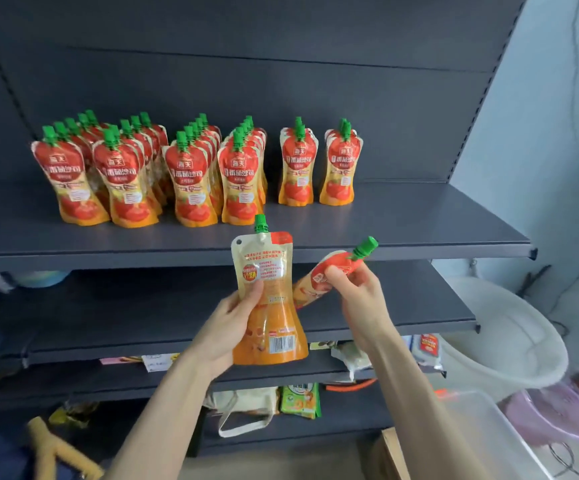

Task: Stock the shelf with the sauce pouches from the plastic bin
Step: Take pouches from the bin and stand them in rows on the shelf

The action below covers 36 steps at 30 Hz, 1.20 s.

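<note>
Left hand (227, 327) holds one sauce pouch (264, 258) upright, back panel toward me, barcode low, green cap on top. The thumb curls across the face I can see. The other fingers are behind the pouch and hidden.

Right hand (357, 292) grips a second pouch (340, 261) just below its neck, tilted, cap pointing up and to the right. Thumb and curled fingers cover its middle. Its lower end runs behind the first pouch, so I cannot tell whether the two touch. Both are held in front of the shelves, just below the top shelf's front edge, and neither is set down yet.

The dark top shelf (419, 223) carries the stocked pouches (191, 174) in six files, labels forward. In the four left files the rear pouches show only as green caps, and I cannot count them. The two right files (319, 168) are short and stand apart from the rest, with bare board before and beside them.

The clear plastic bin (489, 434) sits at lower right, blurred and cut by the frame edge, and I cannot make out its contents. A white tub (510, 341) stands beyond it.

On the lower shelves the packets are too blurred to read. A cloth bag (243, 410) and a green packet (300, 400) lie side by side on a lower shelf.
</note>
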{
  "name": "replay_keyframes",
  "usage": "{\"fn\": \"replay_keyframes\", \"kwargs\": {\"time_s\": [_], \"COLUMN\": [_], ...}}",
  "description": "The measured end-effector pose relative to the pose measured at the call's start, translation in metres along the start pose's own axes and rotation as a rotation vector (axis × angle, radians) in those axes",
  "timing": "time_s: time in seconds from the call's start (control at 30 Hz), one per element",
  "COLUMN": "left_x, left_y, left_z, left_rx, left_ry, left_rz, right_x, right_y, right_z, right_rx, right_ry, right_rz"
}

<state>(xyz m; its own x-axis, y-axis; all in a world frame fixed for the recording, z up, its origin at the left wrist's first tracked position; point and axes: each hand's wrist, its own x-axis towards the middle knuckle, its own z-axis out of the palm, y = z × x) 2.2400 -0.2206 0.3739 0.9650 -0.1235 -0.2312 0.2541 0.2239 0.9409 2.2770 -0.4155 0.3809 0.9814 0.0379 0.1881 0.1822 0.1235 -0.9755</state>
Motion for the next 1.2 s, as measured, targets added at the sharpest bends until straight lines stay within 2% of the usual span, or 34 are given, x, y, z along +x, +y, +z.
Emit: {"fn": "replay_keyframes", "kwargs": {"time_s": [0.1,0.2,0.37,0.5,0.6,0.77,0.9,1.03,1.2], "left_x": [0.010,0.024,0.056,0.087,0.112,0.148,0.178,0.207,0.240], "left_y": [0.010,0.017,0.035,0.054,0.062,0.068,0.071,0.071,0.071], "left_z": [-0.008,-0.011,0.003,0.020,0.037,0.059,0.066,0.074,0.070], "left_rx": [0.039,0.050,0.005,0.057,0.055,-0.072,-0.123,-0.017,0.203], "left_ry": [-0.041,-0.001,0.045,0.071,-0.026,-0.241,-0.264,-0.185,0.148], "left_rz": [0.035,0.098,0.186,0.285,0.267,0.084,0.063,0.127,0.288], "right_x": [0.016,0.034,0.062,0.089,0.114,0.154,0.185,0.213,0.241], "right_y": [-0.009,-0.018,-0.024,-0.027,-0.026,-0.017,-0.014,-0.010,0.000], "right_z": [0.009,0.012,0.004,-0.012,-0.016,-0.030,-0.046,-0.058,-0.068], "right_rx": [-0.044,-0.084,-0.119,-0.040,-0.022,-0.001,0.013,0.021,0.040], "right_ry": [0.069,0.099,0.071,0.084,0.075,0.100,0.054,0.022,0.076], "right_rz": [-0.042,-0.074,0.022,0.042,0.026,0.032,0.028,-0.014,-0.063]}}
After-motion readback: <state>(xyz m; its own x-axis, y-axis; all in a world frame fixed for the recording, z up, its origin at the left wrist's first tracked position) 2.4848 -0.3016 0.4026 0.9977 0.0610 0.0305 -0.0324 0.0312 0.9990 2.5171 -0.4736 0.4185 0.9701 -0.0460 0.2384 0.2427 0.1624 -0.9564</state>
